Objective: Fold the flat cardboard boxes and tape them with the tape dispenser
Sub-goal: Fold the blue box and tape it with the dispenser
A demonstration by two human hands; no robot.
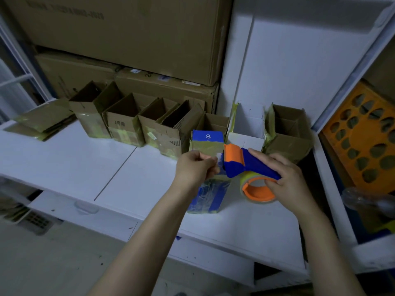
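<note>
Taping step: your L hand (196,167) pinches the tape end (219,157), R hand (287,178) grips the tape dispenser (241,165) above the blue box (205,198); next, prob. stick end down & pull along seam.

A white desk (85,167) stood before large brown cartons (128,35) stacked at the back left, with a white panel (299,60) beside them. An orange perforated crate (361,133) stood at the right, above clear plastic (363,201). A white basket (36,221) sat low at the left.
</note>
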